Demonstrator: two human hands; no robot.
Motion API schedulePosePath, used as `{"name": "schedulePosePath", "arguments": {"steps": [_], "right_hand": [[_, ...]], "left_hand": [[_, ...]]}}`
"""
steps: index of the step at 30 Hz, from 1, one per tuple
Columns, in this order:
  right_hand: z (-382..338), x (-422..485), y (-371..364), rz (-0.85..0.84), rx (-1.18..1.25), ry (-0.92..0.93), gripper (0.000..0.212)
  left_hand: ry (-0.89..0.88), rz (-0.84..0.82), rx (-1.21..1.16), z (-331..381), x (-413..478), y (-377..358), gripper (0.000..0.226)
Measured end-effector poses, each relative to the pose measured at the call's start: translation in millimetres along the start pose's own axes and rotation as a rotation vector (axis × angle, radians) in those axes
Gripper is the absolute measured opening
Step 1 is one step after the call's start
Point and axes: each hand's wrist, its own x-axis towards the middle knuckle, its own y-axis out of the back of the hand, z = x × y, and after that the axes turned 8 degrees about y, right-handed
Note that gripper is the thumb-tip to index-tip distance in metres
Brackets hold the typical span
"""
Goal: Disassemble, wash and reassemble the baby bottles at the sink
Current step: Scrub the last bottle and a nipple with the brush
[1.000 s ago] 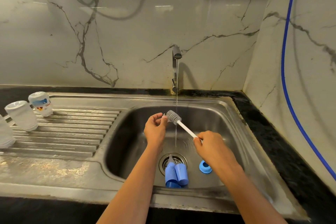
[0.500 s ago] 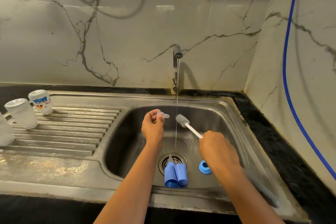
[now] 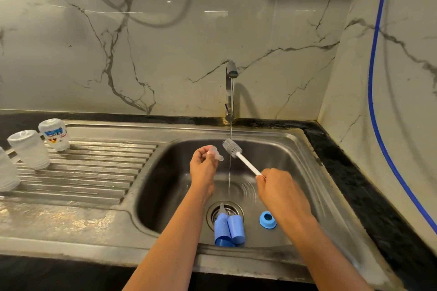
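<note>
Over the sink basin (image 3: 165, 172), my left hand (image 3: 203, 169) pinches a small clear silicone nipple (image 3: 216, 154), its tip pointing right. My right hand (image 3: 281, 192) grips the white handle of a bottle brush (image 3: 233, 148); its grey bristle head sits just right of the nipple, at the thin stream of water from the tap (image 3: 230, 73). Two blue bottle caps (image 3: 229, 228) lie by the drain with a small clear part above them. A blue collar ring (image 3: 267, 219) lies to their right on the basin floor.
Three clear bottle bodies (image 3: 28, 149) stand upside down on the ribbed drainboard (image 3: 94, 168) at the left, one with a printed picture. Dark counter edges the sink. A blue hose (image 3: 376, 101) hangs down the right wall. Cables hang on the marble backsplash.
The brush head was against the nipple a second ago, then pulled away to the right; now it has come back close beside the nipple, under the stream.
</note>
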Motion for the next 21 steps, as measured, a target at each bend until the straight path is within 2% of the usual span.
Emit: {"name": "schedulePosePath", "arguments": {"steps": [3, 11, 15, 19, 21], "right_hand": [[-4.9, 3.6, -6.3, -0.015, 0.048, 0.035, 0.027], [-1.6, 4.2, -0.4, -0.095, 0.067, 0.050, 0.030], [-0.7, -2.7, 2.2, -0.171, -0.099, -0.050, 0.021], [-8.6, -5.8, 0.7, 0.007, -0.049, 0.030, 0.027], [-11.4, -2.8, -1.7, -0.001, -0.026, 0.055, 0.028]], "left_hand": [[-0.013, -0.035, 0.040, -1.1, -0.3, -1.3, 0.017], [0.054, 0.056, 0.064, -1.7, 1.8, 1.5, 0.019], [0.050, 0.136, -0.044, 2.6, 4.8, 7.5, 0.017], [0.024, 0.071, 0.067, -0.4, 2.8, 4.1, 0.016], [-0.025, 0.064, 0.181, -3.4, 3.0, 1.0, 0.018]]}}
